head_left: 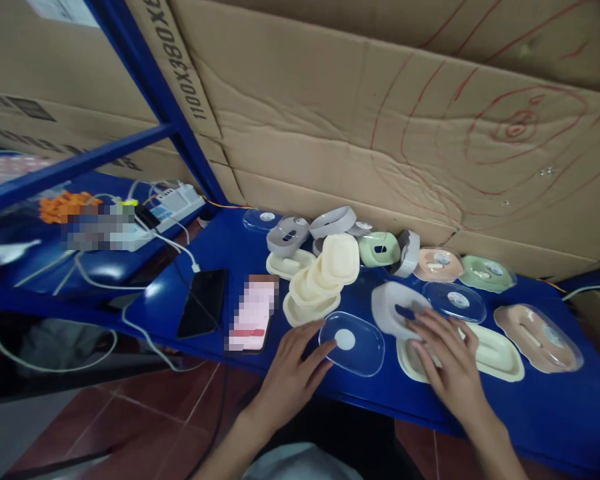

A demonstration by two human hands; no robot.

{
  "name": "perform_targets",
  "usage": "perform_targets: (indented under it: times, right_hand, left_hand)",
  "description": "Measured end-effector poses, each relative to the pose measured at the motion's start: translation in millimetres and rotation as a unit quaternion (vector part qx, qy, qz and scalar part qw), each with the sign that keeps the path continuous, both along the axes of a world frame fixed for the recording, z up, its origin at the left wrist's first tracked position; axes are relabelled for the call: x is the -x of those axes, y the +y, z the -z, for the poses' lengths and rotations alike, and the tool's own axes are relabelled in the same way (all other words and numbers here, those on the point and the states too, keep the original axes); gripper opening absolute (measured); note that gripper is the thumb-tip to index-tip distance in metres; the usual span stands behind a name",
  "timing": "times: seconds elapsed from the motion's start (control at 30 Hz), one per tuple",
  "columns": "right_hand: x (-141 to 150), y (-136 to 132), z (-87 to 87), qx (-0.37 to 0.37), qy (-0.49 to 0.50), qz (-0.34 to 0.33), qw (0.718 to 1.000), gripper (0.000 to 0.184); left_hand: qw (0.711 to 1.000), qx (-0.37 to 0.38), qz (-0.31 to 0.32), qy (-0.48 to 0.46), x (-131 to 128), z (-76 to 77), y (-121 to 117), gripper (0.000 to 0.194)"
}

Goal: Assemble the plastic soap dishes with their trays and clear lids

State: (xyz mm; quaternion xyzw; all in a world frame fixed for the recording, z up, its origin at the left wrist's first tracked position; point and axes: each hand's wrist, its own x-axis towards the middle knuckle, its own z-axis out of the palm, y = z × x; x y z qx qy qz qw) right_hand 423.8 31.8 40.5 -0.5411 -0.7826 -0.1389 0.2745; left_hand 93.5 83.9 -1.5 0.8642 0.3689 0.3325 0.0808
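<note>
- Brown cardboard (280, 100) fills the back of my feed, red rings (517, 127) drawn on it at upper right; it stands along the far edge of a blue surface (545, 410).
- And down at the near edge, left hand (291, 365): thumb and fingers bent at the left rim of a clear lid (355, 360) with a round white label (345, 340). Pinching, or merely touching? I cannot tell from this angle.
- Over to the right hand (453, 370), and I have it closed on a grey dish (386, 310), thumb low, fingers over the side. That dish is tilted, dark slot in view.
- Cream material (505, 360) shows on both sides of the right hand, by the near edge; one piece or two, I cannot tell.
- Just beyond the left fingers, a leaning stack of cream dishes (340, 260) fans toward the far edge.
- Look along that far edge: a grey ring (333, 222), a green dish (380, 252), then a covered peach dish (437, 265) and a covered green dish (485, 275).
- Toward the right end, another peach dish (535, 340) sits under a clear cover.
- Near the surface's left edge, I get a lit phone (253, 313) beside a dark phone (203, 303), a white cable (196, 267) ending at its top.
</note>
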Motion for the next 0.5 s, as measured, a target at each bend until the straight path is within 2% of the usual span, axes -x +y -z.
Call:
perform_targets:
  times: [0.1, 0.2, 0.33, 0.5]
  right_hand:
    - [36.7, -21.3, 6.9, 0.010, 0.022, -0.020, 1.000, 0.038]
    - [60.9, -41.0, 24.0, 0.013, 0.053, -0.018, 0.998, 0.036]
    - [67.5, -58.9, 45.6, 0.028, 0.063, -0.008, 0.998, 0.036]
    - [59.6, -65.5, 57.9, 0.063, 0.038, 0.017, 0.997, 0.037]
  left_hand:
    - [0.987, -0.051, -0.149, 0.001, 22.5, 3.2, 5.9, 0.042]
    - [0.957, -0.044, -0.283, 0.037, 49.4, 8.2, 11.7, 0.055]
    - [0.941, 0.012, -0.331, 0.072, 74.4, 11.4, 17.0, 0.060]
    - [0.927, 0.035, -0.364, 0.084, 81.1, 13.5, 35.9, 0.066]
